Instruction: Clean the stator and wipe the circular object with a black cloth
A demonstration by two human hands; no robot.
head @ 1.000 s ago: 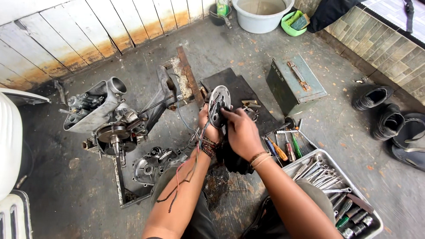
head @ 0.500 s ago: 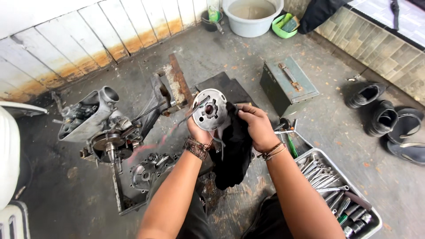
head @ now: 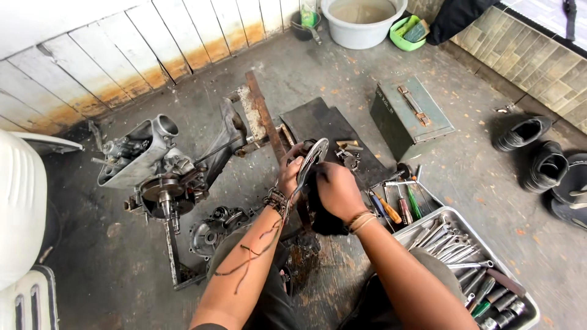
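Fingers of the left hand [head: 290, 174] curl around the edge of a round metal disc [head: 312, 157], held edge-on above the concrete floor [head: 477, 165]. Right hand [head: 335, 190] is clenched on a black rag [head: 321, 221], pressing it against the disc face. A tool tray [head: 520, 287] lies near the right forearm.

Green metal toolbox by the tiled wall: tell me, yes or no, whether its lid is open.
No: the green metal toolbox sits on the floor with its lid shut flat, handle lying on top.

Bare forearms; beaded bracelet at left wrist, cord bands at right.
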